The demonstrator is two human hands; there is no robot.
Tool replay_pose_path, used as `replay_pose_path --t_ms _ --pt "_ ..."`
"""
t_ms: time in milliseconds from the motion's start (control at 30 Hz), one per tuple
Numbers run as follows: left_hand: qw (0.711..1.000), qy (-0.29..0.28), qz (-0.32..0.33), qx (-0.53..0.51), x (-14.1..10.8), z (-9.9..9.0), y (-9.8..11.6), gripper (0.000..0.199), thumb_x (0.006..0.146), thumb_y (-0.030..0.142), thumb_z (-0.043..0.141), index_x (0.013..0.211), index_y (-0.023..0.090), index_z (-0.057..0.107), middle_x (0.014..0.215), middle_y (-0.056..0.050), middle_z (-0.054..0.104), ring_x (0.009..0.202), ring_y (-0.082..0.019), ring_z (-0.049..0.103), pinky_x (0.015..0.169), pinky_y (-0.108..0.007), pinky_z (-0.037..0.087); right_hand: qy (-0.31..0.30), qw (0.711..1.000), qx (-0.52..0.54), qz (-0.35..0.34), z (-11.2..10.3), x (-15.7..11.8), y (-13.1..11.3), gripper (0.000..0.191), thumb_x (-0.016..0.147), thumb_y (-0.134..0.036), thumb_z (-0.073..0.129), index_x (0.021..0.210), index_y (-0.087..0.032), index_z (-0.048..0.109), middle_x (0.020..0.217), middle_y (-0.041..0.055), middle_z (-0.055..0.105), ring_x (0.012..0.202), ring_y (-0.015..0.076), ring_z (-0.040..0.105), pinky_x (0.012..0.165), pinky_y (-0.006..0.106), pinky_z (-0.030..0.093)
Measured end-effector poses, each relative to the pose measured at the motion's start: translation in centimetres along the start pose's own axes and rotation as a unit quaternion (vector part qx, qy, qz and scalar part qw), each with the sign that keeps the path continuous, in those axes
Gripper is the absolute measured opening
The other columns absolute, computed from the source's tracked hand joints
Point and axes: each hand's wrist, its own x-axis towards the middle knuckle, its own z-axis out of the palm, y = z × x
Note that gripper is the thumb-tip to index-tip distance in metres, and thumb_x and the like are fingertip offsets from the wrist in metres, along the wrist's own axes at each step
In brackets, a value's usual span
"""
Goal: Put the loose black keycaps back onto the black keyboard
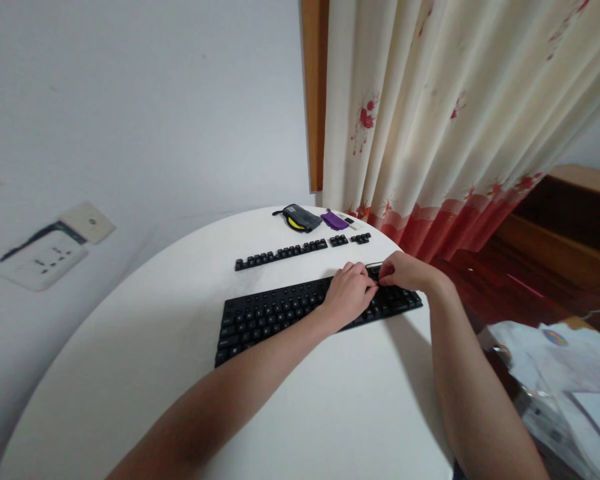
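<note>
At the near edge of the scene, both bare forearms reach in over a white round table (290,413). To the right, nr side, white papers (575,360) & clear plastic lie beside the table, lower than its top. Past the forearms, a black keyboard (267,320) lies on the tabletop, running L to R at a slight slant, its L end nearer.

L hand (347,297) rests over the kbd right of its middle, fingers bent & close tog. R hand (405,270) is over the kbd's R part, fingers curled down, thumb & fingertips v. near the L hand's. Can't tell if either hand's fingertips are clamped on anything; too small & partly hidden.

Beyond the kbd, loose black keycaps stand in a line: a long row (293,251) on the L, then 2 small clusters (339,241) to the R, w/ gaps btwn. Farther back, nr the table's far edge, lie a dk grey pouch (305,218) w/ a yellow part & a purple item (335,221) just R of it, w/ small pale & dk bits beside.

Far L, a socket plate (45,259) is on the pale wall (155,100); far R hangs a cream curtain (445,113) w/ red flowers & a red hem.
</note>
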Motion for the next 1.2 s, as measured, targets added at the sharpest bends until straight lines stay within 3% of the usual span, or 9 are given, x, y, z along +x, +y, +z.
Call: replay_pose_path --t_ms 800,1200 --pt "1.000 0.013 -0.006 -0.015 -0.4 0.7 -0.2 0.021 0.094 0.025 0.054 0.089 0.020 0.074 0.095 -0.005 0.065 0.094 -0.021 0.058 0.090 -0.036 0.048 0.000 0.999 -0.012 -0.036 0.1 0.6 1.1 0.009 0.072 -0.018 0.065 0.072 -0.015 0.074 0.065 0.0024 0.069 0.062 0.0151 0.059 0.057 0.023 0.044" --pt "1.000 0.013 0.002 -0.004 -0.5 0.7 -0.2 0.019 0.093 0.024 0.054 0.088 0.020 0.071 0.095 -0.005 0.063 0.094 -0.021 0.057 0.089 -0.036 0.048 0.017 0.998 -0.061 -0.010 0.4 0.4 0.5 0.005 0.073 -0.017 0.068 0.075 -0.017 0.073 0.071 0.0038 0.070 0.066 0.0149 0.061 0.061 0.023 0.044"
